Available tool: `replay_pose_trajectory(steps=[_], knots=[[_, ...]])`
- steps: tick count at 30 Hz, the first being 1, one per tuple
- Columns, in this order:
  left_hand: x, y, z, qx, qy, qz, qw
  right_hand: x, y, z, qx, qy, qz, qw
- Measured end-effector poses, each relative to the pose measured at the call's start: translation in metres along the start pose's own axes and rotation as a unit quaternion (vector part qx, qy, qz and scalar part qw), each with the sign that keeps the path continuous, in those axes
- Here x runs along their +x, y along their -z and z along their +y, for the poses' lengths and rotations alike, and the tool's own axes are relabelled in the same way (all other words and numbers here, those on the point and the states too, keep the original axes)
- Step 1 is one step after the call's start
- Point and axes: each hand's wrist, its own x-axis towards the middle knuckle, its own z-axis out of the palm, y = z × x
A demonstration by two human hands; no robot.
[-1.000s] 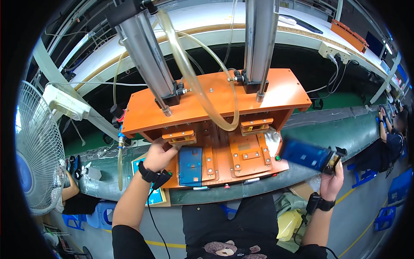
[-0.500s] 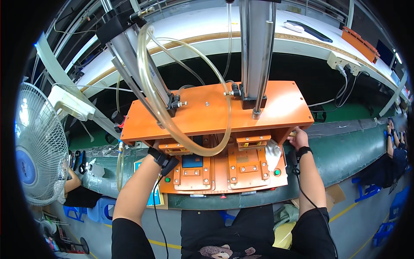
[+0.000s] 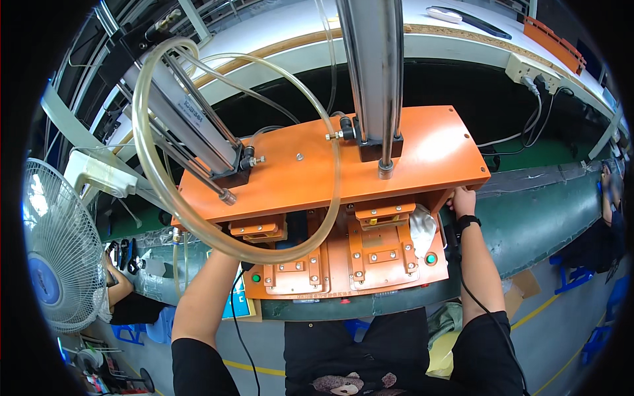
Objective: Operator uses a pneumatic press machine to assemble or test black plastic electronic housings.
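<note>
An orange press [image 3: 310, 173] with two steel cylinders fills the middle. Under its top plate, the base carries a left fixture [image 3: 296, 276] and a right fixture [image 3: 383, 254], with a green button [image 3: 256, 278] at the left corner and another green button [image 3: 430, 259] at the right. My left forearm [image 3: 205, 290] runs up beneath the plate's left front, and the hand itself is hidden. My right hand [image 3: 462, 198], with a black wristband, is against the press's right side just under the top plate, its fingertips tucked out of sight. A white cloth [image 3: 422, 226] lies next to it.
A clear hose [image 3: 162, 198] loops in front of the press. A green conveyor belt [image 3: 548, 211] passes behind it. A white fan [image 3: 56, 264] stands at the left, near another person's hand [image 3: 112, 274]. A power strip [image 3: 528, 66] sits on the far bench.
One second ago my right hand held a blue flat part out to the right; it is now empty at the press's right side. My left hand has slid farther under the top plate.
</note>
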Motion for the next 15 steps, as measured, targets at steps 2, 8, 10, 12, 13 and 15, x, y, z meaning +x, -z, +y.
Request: replay_pose_trajectory(steps=[2,8,10,12,13,15], knots=[[-0.004,0.004,0.003,0.004,0.001,-0.002,1.000,-0.001,-0.004,0.000,-0.004,-0.001,-0.002,1.000],[0.002,0.002,0.012,0.010,-0.004,-0.017,1.000,-0.002,-0.001,0.000,0.003,0.015,0.001,1.000],[0.003,-0.001,0.018,0.014,-0.008,-0.020,1.000,-0.001,0.000,0.000,0.017,0.007,-0.001,1.000],[0.005,-0.001,0.023,0.018,-0.013,-0.023,0.999,0.004,-0.002,0.004,0.012,0.004,-0.016,1.000],[0.009,-0.002,0.026,0.020,-0.017,-0.025,0.999,0.008,-0.002,0.006,0.006,0.000,-0.031,1.000],[0.003,-0.003,0.026,0.024,-0.022,-0.026,0.999,0.017,-0.002,0.005,0.000,-0.038,-0.052,0.998]])
